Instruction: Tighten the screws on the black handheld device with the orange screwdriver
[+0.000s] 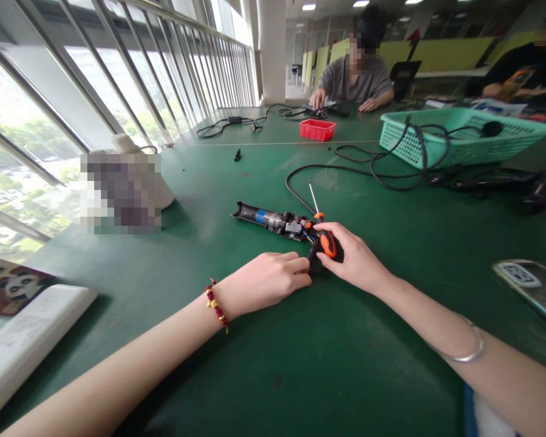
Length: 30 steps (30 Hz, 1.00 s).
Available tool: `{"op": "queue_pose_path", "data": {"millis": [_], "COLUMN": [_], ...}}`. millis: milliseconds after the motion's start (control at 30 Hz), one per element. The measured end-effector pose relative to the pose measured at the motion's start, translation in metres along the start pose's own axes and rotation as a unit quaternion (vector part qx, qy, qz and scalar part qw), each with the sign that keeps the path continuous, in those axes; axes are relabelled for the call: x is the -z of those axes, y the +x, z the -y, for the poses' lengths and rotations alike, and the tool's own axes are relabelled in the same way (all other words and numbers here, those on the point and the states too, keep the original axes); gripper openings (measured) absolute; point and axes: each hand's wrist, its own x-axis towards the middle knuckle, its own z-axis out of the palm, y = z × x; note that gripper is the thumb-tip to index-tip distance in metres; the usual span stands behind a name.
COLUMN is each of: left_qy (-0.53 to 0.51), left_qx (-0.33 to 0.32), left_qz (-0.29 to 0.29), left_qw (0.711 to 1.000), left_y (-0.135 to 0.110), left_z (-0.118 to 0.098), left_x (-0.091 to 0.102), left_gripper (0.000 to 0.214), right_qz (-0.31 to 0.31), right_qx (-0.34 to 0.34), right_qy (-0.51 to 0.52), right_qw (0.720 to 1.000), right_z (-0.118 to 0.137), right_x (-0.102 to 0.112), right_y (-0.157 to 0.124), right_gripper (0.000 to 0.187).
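Note:
An opened black handheld appliance (273,220) lies on the green table, its inner parts, a blue band and thin coloured wires exposed. What kind of appliance it is I cannot tell. At its near right end, my left hand (277,276) is closed, fingertips pinching the black ribbed cord sleeve (312,250). My right hand (357,258) grips an orange and black screwdriver (328,243) by the handle. The screwdriver's shaft points up and away from the appliance, its tip in the air. Fingers partly hide the appliance's near end.
A black cord (327,166) runs towards a green basket (464,145) holding cables. Beyond are a red tray (317,129) and a small black part (237,155). A phone (532,288) lies right; a white block (31,346) sits left. Two people sit across the table.

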Motion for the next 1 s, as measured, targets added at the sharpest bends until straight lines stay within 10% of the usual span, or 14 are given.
{"op": "queue_pose_path", "data": {"millis": [533,1000], "left_qy": [-0.083,-0.207], "left_qx": [0.123,0.270], "left_qz": [0.032,-0.331], "left_qw": [0.988,0.880], "left_y": [-0.001,-0.006], "left_z": [0.007,0.021], "left_x": [0.006,-0.027], "left_gripper": [0.014,0.014], "right_qz": [0.013,0.039], "right_qx": [-0.001,0.017], "right_qy": [0.011,0.038], "right_qw": [1.000,0.998], "right_z": [0.002,0.011], "right_x": [0.001,0.005], "right_y": [0.000,-0.004], "right_gripper": [0.043,0.040]}}
